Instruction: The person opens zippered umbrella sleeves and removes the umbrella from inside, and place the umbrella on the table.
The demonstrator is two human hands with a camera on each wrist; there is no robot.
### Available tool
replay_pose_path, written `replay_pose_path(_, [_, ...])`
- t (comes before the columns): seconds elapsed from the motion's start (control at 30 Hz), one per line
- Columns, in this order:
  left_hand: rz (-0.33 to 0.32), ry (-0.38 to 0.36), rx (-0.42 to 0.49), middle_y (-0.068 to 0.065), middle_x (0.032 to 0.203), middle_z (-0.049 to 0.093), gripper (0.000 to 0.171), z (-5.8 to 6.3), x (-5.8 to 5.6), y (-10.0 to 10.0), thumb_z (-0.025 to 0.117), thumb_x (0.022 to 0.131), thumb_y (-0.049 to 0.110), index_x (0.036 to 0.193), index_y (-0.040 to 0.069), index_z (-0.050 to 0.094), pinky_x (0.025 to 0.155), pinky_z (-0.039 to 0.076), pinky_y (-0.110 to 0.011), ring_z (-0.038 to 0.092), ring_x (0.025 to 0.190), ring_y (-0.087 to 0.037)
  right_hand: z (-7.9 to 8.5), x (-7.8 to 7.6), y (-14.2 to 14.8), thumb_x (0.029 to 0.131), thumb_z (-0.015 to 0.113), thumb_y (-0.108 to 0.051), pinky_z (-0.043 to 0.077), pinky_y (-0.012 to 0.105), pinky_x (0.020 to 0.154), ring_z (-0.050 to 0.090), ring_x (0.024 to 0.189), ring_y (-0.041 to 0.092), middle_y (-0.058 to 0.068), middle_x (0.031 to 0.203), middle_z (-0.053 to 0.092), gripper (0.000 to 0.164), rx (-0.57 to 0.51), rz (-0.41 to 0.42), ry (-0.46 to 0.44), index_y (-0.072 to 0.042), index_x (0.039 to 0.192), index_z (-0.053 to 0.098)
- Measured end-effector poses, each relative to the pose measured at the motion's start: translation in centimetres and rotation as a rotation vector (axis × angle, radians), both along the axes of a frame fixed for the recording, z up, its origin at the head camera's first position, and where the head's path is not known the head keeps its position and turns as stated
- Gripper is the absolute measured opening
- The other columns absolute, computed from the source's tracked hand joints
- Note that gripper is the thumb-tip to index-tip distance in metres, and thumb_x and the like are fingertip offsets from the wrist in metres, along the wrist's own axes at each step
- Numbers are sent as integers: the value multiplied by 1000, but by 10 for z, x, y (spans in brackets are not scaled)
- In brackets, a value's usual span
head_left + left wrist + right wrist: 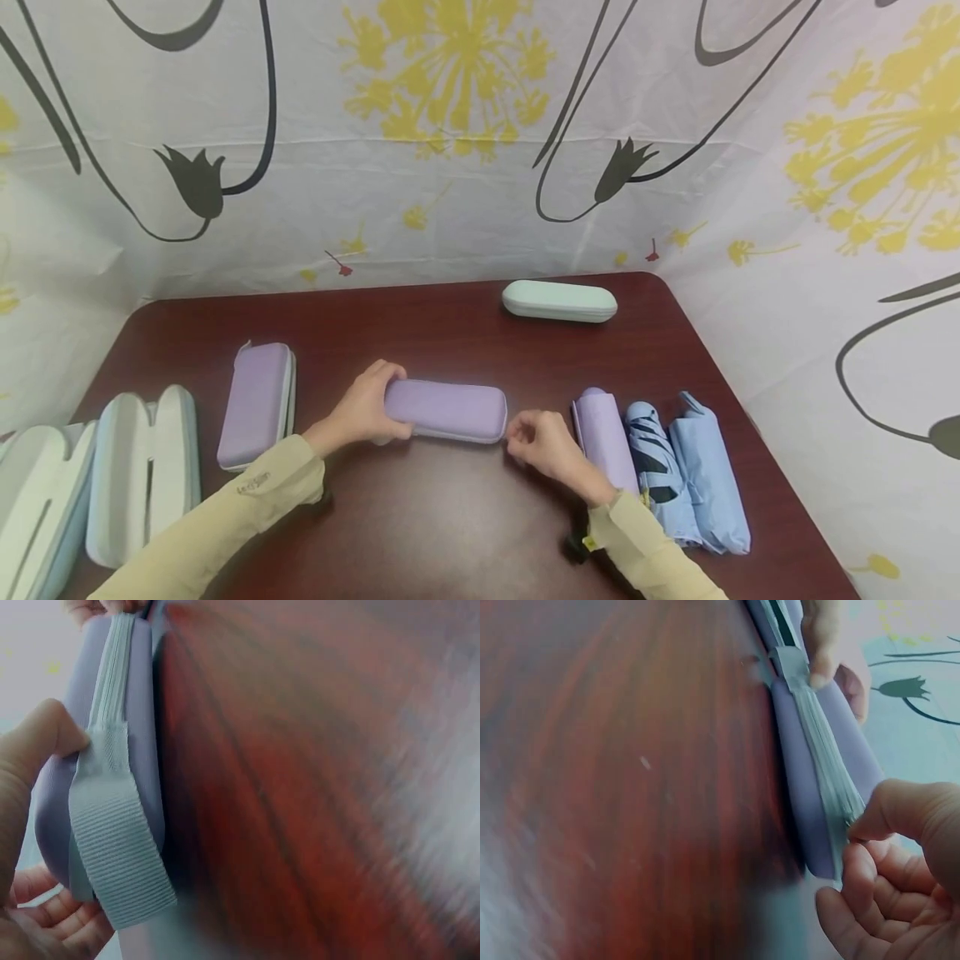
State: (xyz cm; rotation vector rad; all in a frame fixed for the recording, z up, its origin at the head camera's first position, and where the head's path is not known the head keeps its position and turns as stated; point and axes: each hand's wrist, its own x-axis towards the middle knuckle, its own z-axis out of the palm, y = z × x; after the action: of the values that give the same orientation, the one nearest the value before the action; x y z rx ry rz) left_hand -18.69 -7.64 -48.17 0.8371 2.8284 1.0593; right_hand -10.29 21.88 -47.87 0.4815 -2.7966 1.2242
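A purple zippered hard case (448, 410) lies crosswise on the table in front of me. My left hand (367, 408) grips its left end, thumb on the near side and fingers over the far side. A pale grey ribbed strap loop (120, 840) hangs from that end beside the thumb. The light zipper (825, 750) runs along the side facing me and looks closed along the stretch that shows. At the case's right end, my right hand (547, 446) pinches the zipper pull between thumb and forefinger; the fingertips mostly hide the pull.
Another purple case (255, 404) and two pale open cases (142, 475) (45, 508) lie left. A mint case (558, 301) sits at the back edge. Folded purple (603, 433), patterned (652, 450) and blue (708, 471) umbrellas lie right, near the right forearm.
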Motion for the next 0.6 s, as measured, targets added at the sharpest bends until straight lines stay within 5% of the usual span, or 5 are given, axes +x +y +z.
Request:
replay_pose_path(0.27, [142,10,37,-7,102,53,70,-5,18,7,85,49,32,106,5,54,74,47,-38,52,88,-24,-9,4,-9,66,66,-1,42,18,47,48,50,0,-7,55,56,8,-51,-163,43,-8,69,64])
replay_pose_path(0.6, [209,51,64,-7,99,50,71,-9,29,12,83,47,33,105,4,52,71,46,-35,49,86,-21,-16,6,-26,65,64,2,43,20,47,47,50,0,-3,57,58,7,-123,-291,81,-4,68,64])
